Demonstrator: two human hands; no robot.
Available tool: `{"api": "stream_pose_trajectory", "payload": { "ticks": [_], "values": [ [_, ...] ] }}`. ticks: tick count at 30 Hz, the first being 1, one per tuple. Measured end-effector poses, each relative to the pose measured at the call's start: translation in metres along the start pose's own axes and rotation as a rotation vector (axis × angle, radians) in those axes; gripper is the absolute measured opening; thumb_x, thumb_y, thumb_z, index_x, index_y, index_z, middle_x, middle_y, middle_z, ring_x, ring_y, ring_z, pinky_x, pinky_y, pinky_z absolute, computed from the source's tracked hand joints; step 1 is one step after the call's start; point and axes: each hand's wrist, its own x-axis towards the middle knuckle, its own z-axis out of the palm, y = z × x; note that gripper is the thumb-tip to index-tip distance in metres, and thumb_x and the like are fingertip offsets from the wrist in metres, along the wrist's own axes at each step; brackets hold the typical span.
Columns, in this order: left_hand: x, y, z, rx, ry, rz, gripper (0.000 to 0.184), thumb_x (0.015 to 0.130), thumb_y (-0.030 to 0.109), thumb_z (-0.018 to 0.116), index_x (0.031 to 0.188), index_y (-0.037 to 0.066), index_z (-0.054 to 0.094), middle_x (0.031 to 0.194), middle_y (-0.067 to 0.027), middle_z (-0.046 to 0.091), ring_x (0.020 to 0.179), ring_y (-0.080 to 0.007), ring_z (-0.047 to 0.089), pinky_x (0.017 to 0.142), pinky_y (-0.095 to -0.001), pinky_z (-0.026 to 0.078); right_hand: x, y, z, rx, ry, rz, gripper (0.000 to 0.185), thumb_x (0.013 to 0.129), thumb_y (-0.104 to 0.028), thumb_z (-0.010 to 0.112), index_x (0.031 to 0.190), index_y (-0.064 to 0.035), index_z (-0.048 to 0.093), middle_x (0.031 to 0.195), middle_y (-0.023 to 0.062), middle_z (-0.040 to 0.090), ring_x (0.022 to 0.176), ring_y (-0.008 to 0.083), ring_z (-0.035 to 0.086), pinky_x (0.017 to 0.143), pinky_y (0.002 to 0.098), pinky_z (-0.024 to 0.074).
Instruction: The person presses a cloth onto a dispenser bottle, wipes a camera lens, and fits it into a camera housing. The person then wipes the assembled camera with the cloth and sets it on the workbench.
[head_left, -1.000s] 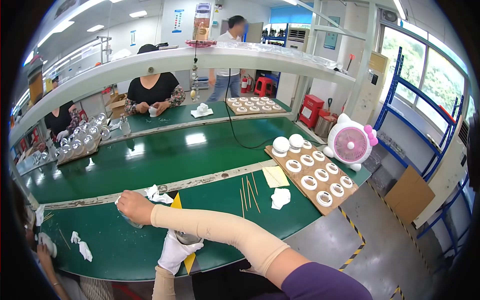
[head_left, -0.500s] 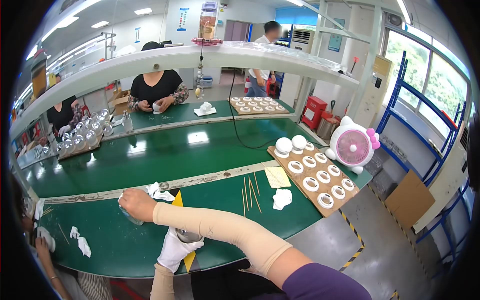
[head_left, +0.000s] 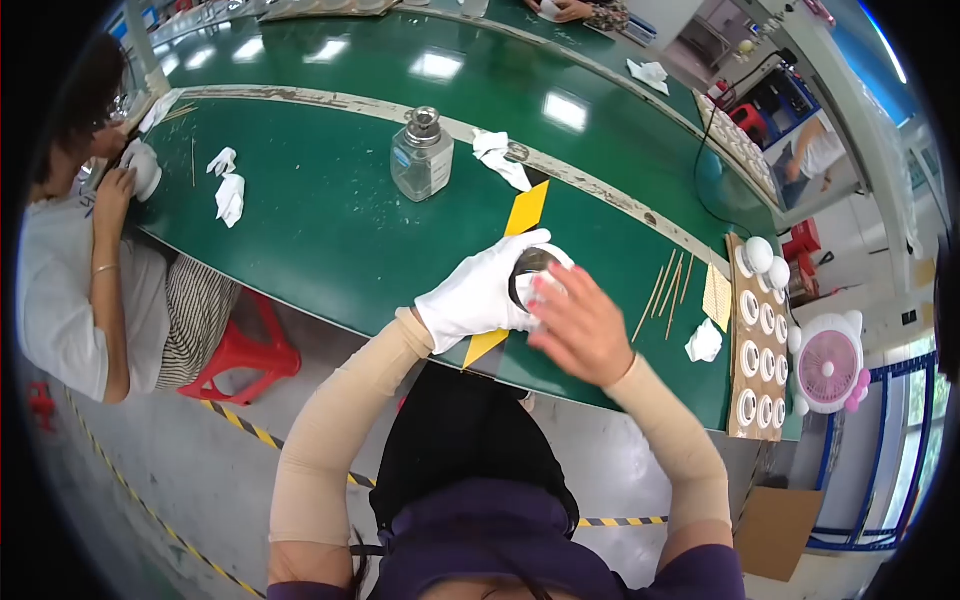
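Observation:
My left hand [head_left: 478,290], in a white glove, is closed around a round white piece with a dark, shiny opening [head_left: 530,272]. It holds the piece above the table's front edge, over a yellow and black tape strip [head_left: 527,208]. My bare right hand [head_left: 583,325] is at the right side of the piece, its fingers in front of it and smeared by motion. Whether those fingers pinch anything cannot be made out. Beyond my hands a clear square bottle [head_left: 422,160] with a metal top stands upright, and a crumpled white cloth [head_left: 500,158] lies to its right.
Thin wooden sticks [head_left: 662,290] and a crumpled tissue [head_left: 704,342] lie to the right. Beside them a brown board [head_left: 737,395] carries white rings and two white balls. A pink and white fan [head_left: 828,365] stands beyond. A co-worker [head_left: 75,270] sits at the left.
My right hand has left the bottle and come to the round piece in my left hand. The view has tipped down and swung left.

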Motion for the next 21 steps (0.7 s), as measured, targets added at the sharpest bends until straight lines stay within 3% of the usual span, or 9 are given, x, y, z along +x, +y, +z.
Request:
{"api": "stream_pose_trajectory", "payload": {
  "ticks": [3,5,8,10,12,13,15,17,21],
  "values": [
    [0.002,-0.006,-0.002,0.008,-0.012,0.024,0.082,0.074,0.011,0.081,0.143,0.004,0.037,0.133,-0.0127,0.05,0.121,-0.022,0.052,0.103,-0.0331,0.042,-0.014,-0.002,0.008,-0.031,-0.051,-0.018,0.029,0.081,-0.012,0.071,0.108,-0.0039,0.067,0.123,0.0115,0.063,0.124,0.0377,0.053,0.104,0.0529,0.04],
    [0.001,-0.011,-0.001,0.066,0.019,0.096,0.077,0.075,0.016,0.079,0.139,0.003,0.039,0.127,-0.0143,0.058,0.116,-0.0256,0.059,0.098,-0.0336,0.047,-0.005,0.004,0.019,0.059,0.03,0.019,0.03,0.082,-0.011,0.069,0.11,-0.0033,0.067,0.122,0.0105,0.063,0.121,0.0374,0.054,0.106,0.054,0.0377],
    [0.008,-0.04,0.002,0.032,0.039,0.2,0.08,0.071,0.019,0.08,0.139,0.003,0.04,0.128,-0.0154,0.057,0.115,-0.0279,0.059,0.097,-0.0349,0.048,0.021,0.008,0.033,0.054,0.129,0.138,0.03,0.08,-0.008,0.068,0.11,-0.0013,0.067,0.121,0.0109,0.062,0.118,0.0384,0.054,0.108,0.0535,0.035],
    [0.008,-0.024,-0.001,0.113,0.048,0.189,0.08,0.07,0.02,0.08,0.138,0.003,0.041,0.128,-0.0162,0.057,0.115,-0.0293,0.059,0.097,-0.0355,0.048,0.014,0.006,0.033,-0.002,0.097,0.148,0.039,0.08,-0.004,0.066,0.119,-0.0016,0.063,0.132,0.0136,0.055,0.125,0.0395,0.049,0.11,0.0509,0.0333],
    [0.005,-0.014,-0.001,0.179,0.057,0.161,0.081,0.069,0.021,0.08,0.138,0.003,0.041,0.129,-0.0169,0.056,0.115,-0.0308,0.059,0.096,-0.036,0.048,-0.001,-0.003,0.036,0.203,0.178,0.372,0.049,0.081,-0.002,0.065,0.129,-0.004,0.056,0.143,0.0167,0.045,0.132,0.0399,0.041,0.111,0.0477,0.0313],
    [0.005,-0.012,-0.003,0.164,0.023,0.094,0.083,0.069,0.02,0.082,0.139,0.003,0.039,0.13,-0.0149,0.055,0.116,-0.0263,0.056,0.098,-0.0345,0.046,-0.005,-0.004,0.034,0.169,0.121,0.347,0.055,0.082,-0.003,0.065,0.135,-0.0055,0.05,0.147,0.0185,0.038,0.136,0.0396,0.036,0.112,0.046,0.0312],
    [0.005,-0.016,-0.002,0.148,-0.019,0.019,0.086,0.07,0.018,0.083,0.141,0.004,0.037,0.131,-0.0129,0.053,0.118,-0.0217,0.054,0.101,-0.0329,0.044,-0.002,-0.008,0.034,0.16,0.119,0.383,0.055,0.081,-0.005,0.067,0.134,-0.0052,0.051,0.145,0.0186,0.04,0.135,0.0399,0.037,0.111,0.0458,0.0319],
    [0.008,-0.028,-0.001,0.153,0.052,0.123,0.079,0.068,0.021,0.081,0.135,0.003,0.043,0.124,-0.0176,0.058,0.112,-0.0328,0.06,0.094,-0.0368,0.049,0.014,-0.014,0.036,0.096,0.161,0.441,0.052,0.08,-0.011,0.072,0.129,-0.0043,0.054,0.137,0.0186,0.046,0.128,0.0387,0.044,0.107,0.0428,0.0372],
    [0.011,-0.032,0.006,-0.067,0.07,0.096,0.081,0.067,0.022,0.083,0.135,0.004,0.044,0.122,-0.0175,0.059,0.11,-0.033,0.06,0.093,-0.0373,0.049,0.03,-0.013,0.036,0.245,0.236,0.705,0.045,0.082,-0.02,0.071,0.122,-0.0056,0.058,0.127,0.0153,0.052,0.117,0.0362,0.05,0.097,0.0395,0.0444]
  ]
}}
